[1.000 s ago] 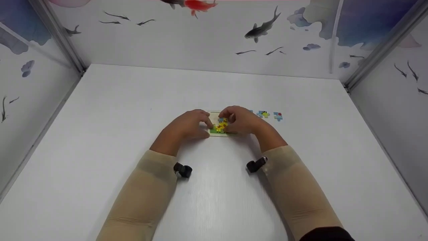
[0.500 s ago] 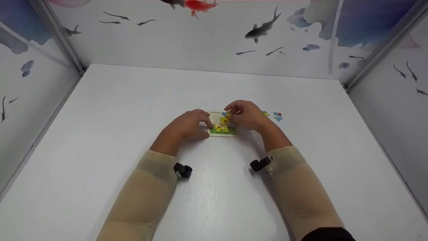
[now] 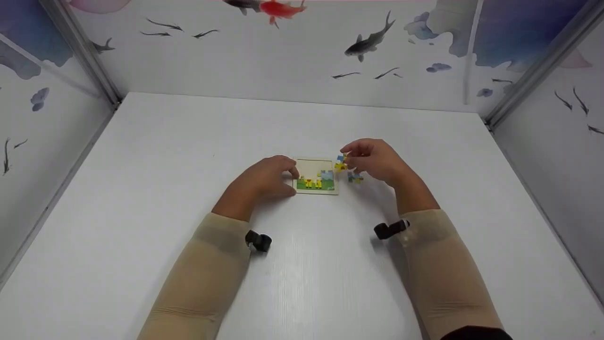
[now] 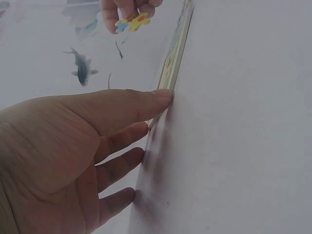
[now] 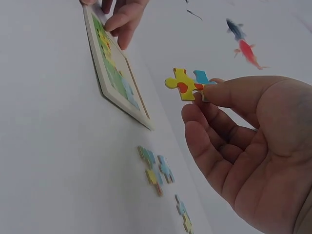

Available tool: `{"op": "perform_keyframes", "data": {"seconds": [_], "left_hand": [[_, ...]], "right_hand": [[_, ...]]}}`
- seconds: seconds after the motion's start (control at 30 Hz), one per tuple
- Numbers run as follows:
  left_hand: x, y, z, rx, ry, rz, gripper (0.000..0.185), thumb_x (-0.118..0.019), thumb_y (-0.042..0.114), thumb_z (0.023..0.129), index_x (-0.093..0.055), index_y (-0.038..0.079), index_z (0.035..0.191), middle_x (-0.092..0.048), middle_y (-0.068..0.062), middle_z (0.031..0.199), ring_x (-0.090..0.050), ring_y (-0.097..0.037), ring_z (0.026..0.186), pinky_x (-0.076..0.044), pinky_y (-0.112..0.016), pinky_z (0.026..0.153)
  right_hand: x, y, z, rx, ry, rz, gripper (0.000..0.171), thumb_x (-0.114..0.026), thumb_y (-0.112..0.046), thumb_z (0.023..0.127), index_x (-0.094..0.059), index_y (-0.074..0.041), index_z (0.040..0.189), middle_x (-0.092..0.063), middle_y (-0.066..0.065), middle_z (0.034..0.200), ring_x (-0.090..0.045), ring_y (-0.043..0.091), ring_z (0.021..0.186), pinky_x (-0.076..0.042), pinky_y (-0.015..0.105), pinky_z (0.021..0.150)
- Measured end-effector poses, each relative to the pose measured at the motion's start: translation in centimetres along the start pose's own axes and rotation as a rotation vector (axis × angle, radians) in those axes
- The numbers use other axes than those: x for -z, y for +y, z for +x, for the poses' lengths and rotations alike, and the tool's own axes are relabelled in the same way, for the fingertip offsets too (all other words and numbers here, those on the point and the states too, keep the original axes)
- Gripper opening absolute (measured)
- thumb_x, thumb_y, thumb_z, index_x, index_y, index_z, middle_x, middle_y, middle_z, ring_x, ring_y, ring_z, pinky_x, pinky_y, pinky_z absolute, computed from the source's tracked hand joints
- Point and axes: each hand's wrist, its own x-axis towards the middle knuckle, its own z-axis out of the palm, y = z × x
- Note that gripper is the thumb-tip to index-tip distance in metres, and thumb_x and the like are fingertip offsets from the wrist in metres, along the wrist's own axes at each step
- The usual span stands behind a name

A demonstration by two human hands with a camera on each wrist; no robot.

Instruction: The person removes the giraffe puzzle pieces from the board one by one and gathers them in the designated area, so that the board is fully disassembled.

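Beige sleeves (image 3: pixel 203 278) cover both forearms, a small black camera (image 3: pixel 258 241) on each wrist.

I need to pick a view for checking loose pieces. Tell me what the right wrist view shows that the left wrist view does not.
Only the right wrist view shows the loose pieces lying on the table and the puzzle board's picture face. Only the left wrist view shows the left hand's palm, fingertips against the board's edge. Both show the yellow piece pinched by the right hand.

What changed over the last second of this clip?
The right hand lifted a yellow-and-blue puzzle piece out of the puzzle tray and carried it off to the right, where it pinches it above the table. The left hand stayed at the tray's left edge.
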Motion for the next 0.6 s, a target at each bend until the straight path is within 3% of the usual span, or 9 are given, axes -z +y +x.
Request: {"op": "perform_keyframes", "data": {"seconds": [0.27, 0.6], "left_hand": [[-0.1, -0.1, 0.0, 0.004, 0.001, 0.023, 0.046, -0.076, 0.024, 0.095, -0.067, 0.015, 0.14, -0.047, 0.001, 0.169, -0.034, -0.024, 0.163, -0.03, -0.044, 0.134], [-0.3, 0.1, 0.2, 0.066, 0.008, 0.019, 0.056, -0.077, 0.026, 0.094, -0.063, 0.018, 0.148, -0.045, 0.004, 0.169, -0.033, -0.023, 0.163, -0.027, -0.045, 0.135]], "right_hand": [[2.6, 2.4, -0.9, -0.081, 0.036, -0.008, 0.031, -0.068, -0.023, 0.106, -0.072, -0.021, 0.136, -0.069, 0.007, 0.128, -0.07, 0.024, 0.11, -0.062, 0.029, 0.096], [4.8, 5.4, -1.9, -0.137, 0.055, -0.053, 0.03, -0.068, -0.025, 0.105, -0.072, -0.02, 0.135, -0.067, 0.01, 0.131, -0.067, 0.024, 0.108, -0.061, 0.025, 0.09]]}}
